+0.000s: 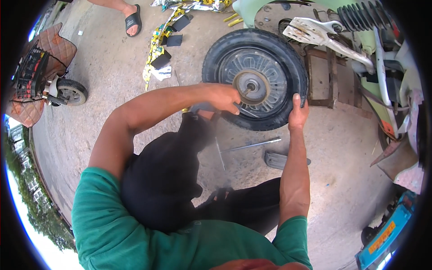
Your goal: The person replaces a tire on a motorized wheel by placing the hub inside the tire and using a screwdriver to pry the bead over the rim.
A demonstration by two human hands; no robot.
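A wheel with a black tyre (213,58) and a ribbed metal hub (274,78) leans in front of me, its hub facing me. My left hand (223,97) is closed at the tyre's lower left. From it a thin metal rod-like tool (249,112) reaches across the lower tyre near the rim; its exact kind does not show. My right hand (298,114) grips the tyre's lower right edge, thumb up along the sidewall and the other fingers hidden behind. A T-handle wrench (249,145) lies on the ground below the wheel.
A grey ridged block (275,159) lies beside my right forearm. A scooter with a black spring (363,17) and a rusty metal frame (332,81) stand at the right. Yellow-handled pliers (234,19), patterned wrapping (157,40) and another person's sandalled foot (133,22) are farther off.
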